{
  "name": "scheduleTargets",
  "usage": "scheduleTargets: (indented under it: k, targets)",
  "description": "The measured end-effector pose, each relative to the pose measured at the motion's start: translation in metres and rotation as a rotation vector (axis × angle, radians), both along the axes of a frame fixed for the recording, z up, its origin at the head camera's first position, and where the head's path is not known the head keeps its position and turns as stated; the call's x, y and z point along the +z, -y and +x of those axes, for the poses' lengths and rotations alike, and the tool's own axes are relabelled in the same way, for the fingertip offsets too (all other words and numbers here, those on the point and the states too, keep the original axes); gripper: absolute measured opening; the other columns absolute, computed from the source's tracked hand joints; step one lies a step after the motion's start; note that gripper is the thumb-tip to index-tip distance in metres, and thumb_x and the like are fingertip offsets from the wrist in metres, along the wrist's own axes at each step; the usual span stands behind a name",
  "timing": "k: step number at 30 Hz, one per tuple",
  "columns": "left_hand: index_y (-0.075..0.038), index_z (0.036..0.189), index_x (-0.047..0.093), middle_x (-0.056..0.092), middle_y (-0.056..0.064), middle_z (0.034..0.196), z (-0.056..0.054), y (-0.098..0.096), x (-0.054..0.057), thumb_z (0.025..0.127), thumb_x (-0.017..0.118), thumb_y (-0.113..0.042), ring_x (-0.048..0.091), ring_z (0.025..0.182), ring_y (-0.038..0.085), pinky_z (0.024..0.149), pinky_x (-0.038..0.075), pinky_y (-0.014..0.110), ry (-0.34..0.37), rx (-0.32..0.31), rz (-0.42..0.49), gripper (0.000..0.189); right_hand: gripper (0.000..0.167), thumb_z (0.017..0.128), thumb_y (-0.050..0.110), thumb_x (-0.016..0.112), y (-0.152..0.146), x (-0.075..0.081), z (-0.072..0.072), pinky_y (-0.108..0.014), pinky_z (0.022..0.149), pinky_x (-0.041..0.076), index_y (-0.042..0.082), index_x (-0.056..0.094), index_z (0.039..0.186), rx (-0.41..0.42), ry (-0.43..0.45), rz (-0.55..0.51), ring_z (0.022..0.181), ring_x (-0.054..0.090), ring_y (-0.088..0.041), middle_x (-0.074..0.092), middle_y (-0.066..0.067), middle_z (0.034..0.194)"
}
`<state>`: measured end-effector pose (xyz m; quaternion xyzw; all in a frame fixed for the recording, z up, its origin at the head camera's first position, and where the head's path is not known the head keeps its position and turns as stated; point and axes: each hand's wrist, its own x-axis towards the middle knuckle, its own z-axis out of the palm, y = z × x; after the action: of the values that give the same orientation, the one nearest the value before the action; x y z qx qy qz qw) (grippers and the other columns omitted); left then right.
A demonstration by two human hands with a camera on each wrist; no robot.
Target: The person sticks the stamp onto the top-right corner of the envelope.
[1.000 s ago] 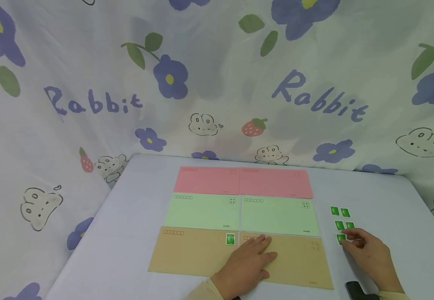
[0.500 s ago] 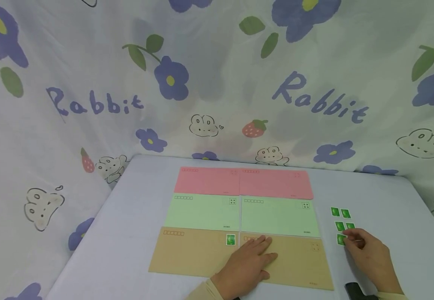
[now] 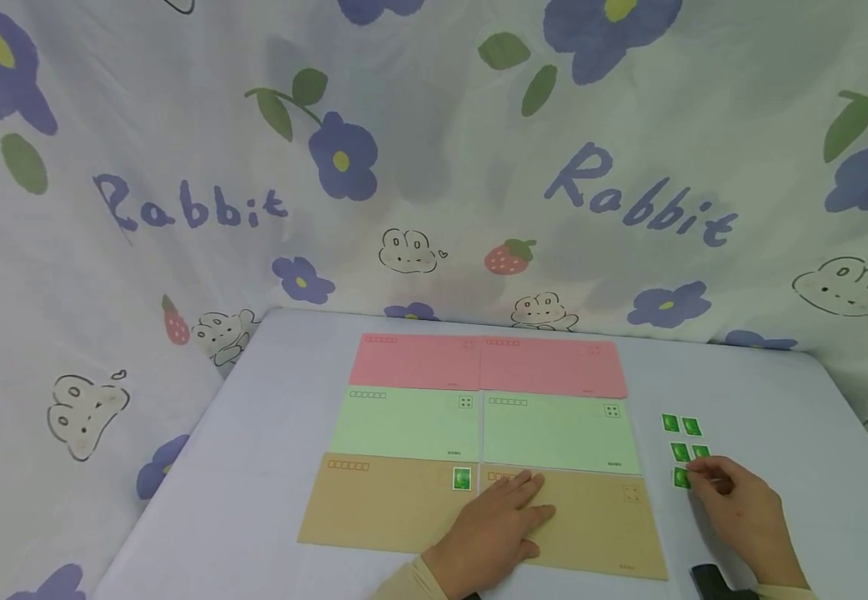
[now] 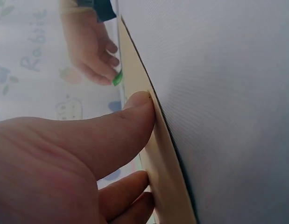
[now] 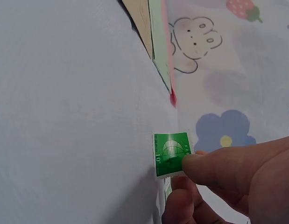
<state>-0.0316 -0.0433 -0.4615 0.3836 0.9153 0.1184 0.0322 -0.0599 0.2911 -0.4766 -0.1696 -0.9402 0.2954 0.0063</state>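
the person's right hand (image 3: 741,508) has its thumb and fingers together, clamped on a small square green paper stamp with a white perforated edge (image 5: 171,151). the thumb lies over the stamp's printed face and covers one side of it; most of the face, with its pale globe-like design, shows past the thumb tip. in the head view that stamp is at the right of the white cloth-covered table (image 3: 216,500), just nearer the person than a group of four similar green stamps (image 3: 679,452); whether it touches the cloth i cannot tell.

the person's left hand (image 3: 489,529) grips nothing: its fingers are stretched out, the thumb apart from them, and it rests on the right-hand rectangular brown paper envelope (image 3: 599,525). the left wrist view shows the thumb touching that envelope near its edge.

beside it is the left-hand brown paper envelope (image 3: 381,508), with a green stamp (image 3: 462,478) in its upper right corner. beyond these lie two pale green paper envelopes (image 3: 554,437), then two pink paper envelopes (image 3: 549,371).
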Motion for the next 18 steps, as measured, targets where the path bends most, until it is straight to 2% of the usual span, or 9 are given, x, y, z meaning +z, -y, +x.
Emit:
scheduleTargets:
  k: [5,14,18]
  targets:
    - [-0.021,0.136,0.065,0.047,0.007,0.153,-0.0001,-0.0004,-0.0007,0.088,0.075,-0.034,0.038,0.145,0.020,0.117,0.034,0.033,0.000,0.005,-0.004,0.050,0.022,0.097,0.014,0.064,0.0006,0.0009,0.0002,-0.028,0.061,0.047,-0.002,0.067,0.111,-0.002,0.000,0.002,0.093,0.063,-0.036,0.067,-0.024,0.104]
    - [-0.021,0.136,0.065,0.047,0.007,0.153,-0.0003,0.0004,-0.0020,0.089,0.075,-0.034,0.038,0.145,0.020,0.117,0.034,0.032,0.000,0.004,-0.002,0.050,0.024,0.097,0.016,0.064,0.0026,0.0040,0.0002,-0.027,0.060,0.047,-0.002,0.067,0.113,-0.007,-0.002,-0.009,0.092,0.064,-0.035,0.068,-0.024,0.105]
    - [-0.020,0.137,0.064,0.046,0.008,0.154,-0.0002,0.0006,-0.0027,0.089,0.074,-0.035,0.038,0.145,0.021,0.117,0.034,0.033,0.006,-0.002,-0.001,0.051,0.025,0.098,0.018,0.063,0.0035,0.0048,0.0021,-0.025,0.058,0.047,-0.002,0.068,0.114,0.002,-0.033,0.000,0.092,0.065,-0.035,0.069,-0.024,0.105]
